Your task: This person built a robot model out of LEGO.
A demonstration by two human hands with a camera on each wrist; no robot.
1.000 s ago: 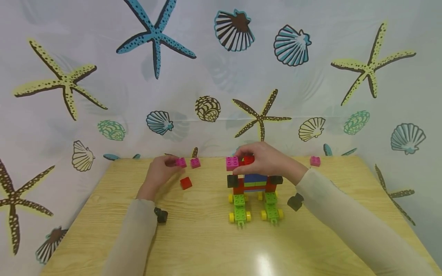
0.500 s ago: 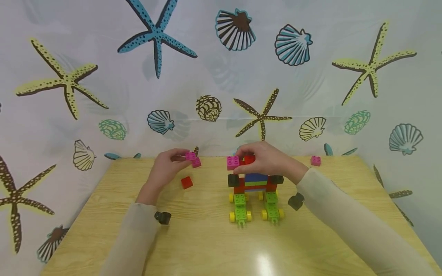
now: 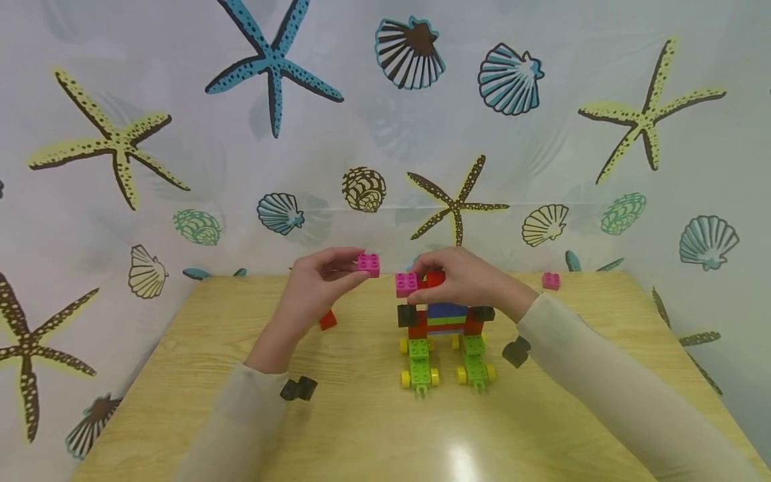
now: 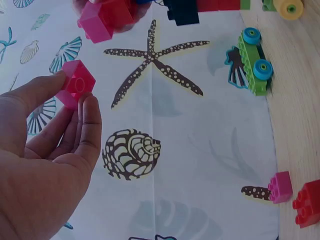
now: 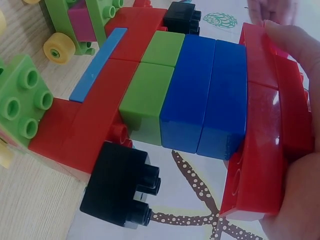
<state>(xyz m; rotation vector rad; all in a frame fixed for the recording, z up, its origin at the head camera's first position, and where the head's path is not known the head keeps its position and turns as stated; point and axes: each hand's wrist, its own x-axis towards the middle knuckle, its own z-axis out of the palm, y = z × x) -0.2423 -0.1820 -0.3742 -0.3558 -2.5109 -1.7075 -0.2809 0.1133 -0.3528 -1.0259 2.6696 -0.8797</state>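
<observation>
A brick model (image 3: 446, 321) stands mid-table on two green wheeled bases (image 3: 418, 365), with red, blue and green layers (image 5: 190, 95) and black bricks (image 5: 122, 187) at its sides. My right hand (image 3: 448, 276) grips the red top bricks (image 5: 265, 125); a pink brick (image 3: 406, 284) sits on the model's top left corner. My left hand (image 3: 346, 269) pinches a second small pink brick (image 3: 368, 264) (image 4: 75, 84) in the air, just left of and slightly above that corner, apart from it.
A loose red brick (image 3: 328, 320) lies partly behind my left hand. A black brick (image 3: 298, 388) sits by my left sleeve, and another black one (image 3: 515, 351) lies right of the model. A pink brick (image 3: 550, 280) rests at the table's back right. A seashell curtain hangs behind.
My left hand has lifted a pink brick off the back left of the table and carried it right and up towards the model. My right hand has stayed on the model's top.
</observation>
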